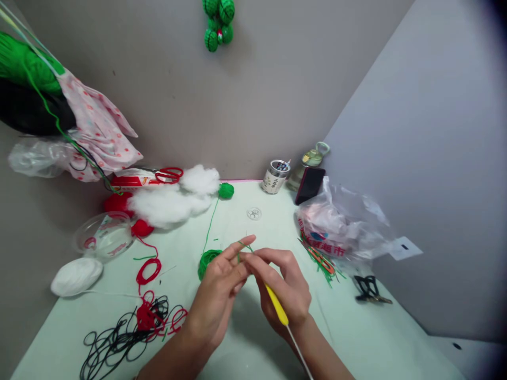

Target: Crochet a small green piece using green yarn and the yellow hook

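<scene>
My right hand (285, 287) grips a crochet hook by its yellow handle (277, 306), and the white shaft end slants down toward my wrist. Green yarn (246, 246) passes over the raised index finger of my left hand (214, 295). The thumb and other fingers of that hand are pinched on the yarn. Both sets of fingertips meet over the middle of the table; the hook's tip and any stitches are hidden between them. A loose ball of green yarn (206, 262) lies just behind my left hand. Farther back sits a smaller green ball (226, 191) with a trailing strand.
Tangled black cord (114, 338), red yarn (148, 270) and a white yarn ball (77, 277) lie left. Behind are white stuffing (170, 206) and red-handled scissors (170, 174). A can (273, 182), phone (310, 186), plastic bag (336, 221) and black clip (370, 289) stand or lie right.
</scene>
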Tool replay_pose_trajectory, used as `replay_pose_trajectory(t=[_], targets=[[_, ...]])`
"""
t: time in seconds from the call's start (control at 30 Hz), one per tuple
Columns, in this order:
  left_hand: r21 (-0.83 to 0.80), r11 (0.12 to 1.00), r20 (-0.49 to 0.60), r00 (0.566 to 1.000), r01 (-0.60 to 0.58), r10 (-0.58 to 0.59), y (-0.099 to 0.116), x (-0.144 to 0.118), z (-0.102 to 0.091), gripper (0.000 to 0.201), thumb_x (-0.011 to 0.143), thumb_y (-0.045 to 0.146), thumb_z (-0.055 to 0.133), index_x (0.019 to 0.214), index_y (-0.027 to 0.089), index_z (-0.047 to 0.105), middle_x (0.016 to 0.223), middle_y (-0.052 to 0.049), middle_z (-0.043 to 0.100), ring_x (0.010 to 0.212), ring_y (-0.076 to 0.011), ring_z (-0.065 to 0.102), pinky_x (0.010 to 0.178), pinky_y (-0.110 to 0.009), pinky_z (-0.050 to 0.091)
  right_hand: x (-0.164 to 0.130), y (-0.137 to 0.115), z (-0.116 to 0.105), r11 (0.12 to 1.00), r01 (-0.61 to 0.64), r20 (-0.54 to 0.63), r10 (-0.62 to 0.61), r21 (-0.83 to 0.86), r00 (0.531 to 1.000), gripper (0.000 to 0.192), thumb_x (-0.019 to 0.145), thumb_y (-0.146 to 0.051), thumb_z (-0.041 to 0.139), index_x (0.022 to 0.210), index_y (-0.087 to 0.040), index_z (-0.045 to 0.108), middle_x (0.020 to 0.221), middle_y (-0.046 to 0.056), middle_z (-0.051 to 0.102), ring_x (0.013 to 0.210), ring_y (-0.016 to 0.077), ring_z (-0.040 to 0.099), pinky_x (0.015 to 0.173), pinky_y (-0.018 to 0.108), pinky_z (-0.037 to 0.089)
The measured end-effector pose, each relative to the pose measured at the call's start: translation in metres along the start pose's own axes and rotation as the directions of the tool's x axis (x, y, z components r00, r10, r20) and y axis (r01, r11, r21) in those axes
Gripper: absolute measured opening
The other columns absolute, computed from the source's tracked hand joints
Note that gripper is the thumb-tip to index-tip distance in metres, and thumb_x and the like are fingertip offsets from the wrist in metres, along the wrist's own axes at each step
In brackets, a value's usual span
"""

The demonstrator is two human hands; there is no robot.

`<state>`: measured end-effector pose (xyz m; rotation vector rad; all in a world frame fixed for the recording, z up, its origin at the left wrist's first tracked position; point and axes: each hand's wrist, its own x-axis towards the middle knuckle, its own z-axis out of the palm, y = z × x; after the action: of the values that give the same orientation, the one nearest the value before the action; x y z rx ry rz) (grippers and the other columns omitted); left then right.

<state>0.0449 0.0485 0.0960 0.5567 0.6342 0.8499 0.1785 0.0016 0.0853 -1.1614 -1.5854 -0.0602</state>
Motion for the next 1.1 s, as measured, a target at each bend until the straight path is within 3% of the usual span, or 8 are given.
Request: replay_pose_trajectory(t=[0.1,0.2,0.37,0.6,0.8,0.93,1.03,1.1], targets=[[-0.124,0.986,0.039,0.994,0.109,-0.105,0.004,0.003,-0.001,0.042,0.072,0.031,0.096,0.11,0.015,0.085,0.062,0.011,0.042,0.054,-0.0032,0.022,0.082,-0.025,0.052,0.004,0.002,-0.005,0.975,-0.133,-0.059,0.145,0.179,0.988,0.029,0.099,-0.008,0.061,0.111,-0.027,0.08,0.094,0.006,0.076,0.084,0.019,0.07,0.071,0.031,0.057],[-0.108,0.992,0.032,0.998,0.061,-0.058,0.007,0.002,-0.003,0.04,0.075,0.027,0.093,0.113,0.018,0.084,0.065,0.01,0.047,0.055,-0.0035,0.028,0.089,-0.027,0.051,0.009,0.002,-0.007,0.823,-0.321,-0.015,0.371,0.468,0.929,0.022,0.103,-0.018,0.06,0.1,-0.027,0.08,0.087,0.003,0.074,0.073,0.0166,0.064,0.065,0.031,0.053],[0.14,0.989,0.017,0.999,-0.054,0.052,0.004,-0.001,-0.001,0.039,0.08,0.034,0.089,0.117,0.023,0.082,0.077,0.004,0.059,0.064,-0.0075,0.044,0.07,-0.024,0.04,0.01,0.004,-0.002,0.752,-0.421,0.086,0.442,0.508,0.893,0.016,0.101,-0.024,0.068,0.096,-0.027,0.083,0.09,0.004,0.077,0.076,0.0155,0.065,0.068,0.029,0.051],[0.223,0.971,0.003,0.997,-0.082,0.083,0.009,-0.002,0.0,0.035,0.081,0.035,0.084,0.114,0.024,0.081,0.084,0.003,0.059,0.064,-0.0084,0.042,0.069,-0.026,0.037,0.009,0.009,-0.003,0.548,-0.489,0.15,0.548,0.679,0.823,0.02,0.104,-0.033,0.064,0.093,-0.025,0.079,0.087,0.001,0.073,0.07,0.0121,0.064,0.065,0.025,0.052],[0.282,0.95,0.002,0.991,-0.131,0.136,0.008,-0.003,-0.003,0.035,0.081,0.033,0.084,0.115,0.025,0.081,0.085,0.002,0.059,0.073,-0.0113,0.046,0.068,-0.025,0.039,0.009,0.001,-0.009,0.771,-0.4,0.103,0.405,0.495,0.908,0.022,0.108,-0.024,0.053,0.1,-0.025,0.074,0.091,0.001,0.072,0.077,0.0127,0.064,0.071,0.027,0.053],[0.342,0.917,-0.024,0.974,-0.203,0.225,0.001,-0.003,-0.005,0.032,0.082,0.03,0.085,0.114,0.026,0.08,0.084,0.002,0.062,0.08,-0.0133,0.053,0.077,-0.025,0.043,0.003,0.0,-0.007,0.974,-0.117,0.07,0.105,0.194,0.992,0.024,0.104,-0.009,0.051,0.11,-0.023,0.07,0.093,0.005,0.073,0.085,0.0168,0.067,0.075,0.031,0.056],[0.304,0.932,-0.071,0.97,-0.2,0.231,-0.003,-0.003,-0.003,0.042,0.078,0.029,0.09,0.118,0.027,0.079,0.081,0.003,0.062,0.075,-0.0116,0.051,0.077,-0.023,0.044,-0.003,0.002,-0.002,0.985,0.144,0.044,-0.141,-0.09,0.989,0.03,0.099,-0.005,0.057,0.12,-0.021,0.071,0.099,0.01,0.074,0.088,0.0207,0.068,0.073,0.033,0.058],[0.17,0.981,-0.051,0.994,-0.09,0.1,-0.002,-0.003,-0.002,0.05,0.077,0.031,0.091,0.125,0.026,0.078,0.071,0.006,0.056,0.063,-0.0081,0.041,0.074,-0.022,0.045,-0.005,0.003,0.0,0.972,0.159,0.016,-0.158,-0.171,0.987,0.032,0.098,-0.006,0.061,0.122,-0.024,0.073,0.103,0.01,0.074,0.09,0.0212,0.069,0.073,0.033,0.059]])
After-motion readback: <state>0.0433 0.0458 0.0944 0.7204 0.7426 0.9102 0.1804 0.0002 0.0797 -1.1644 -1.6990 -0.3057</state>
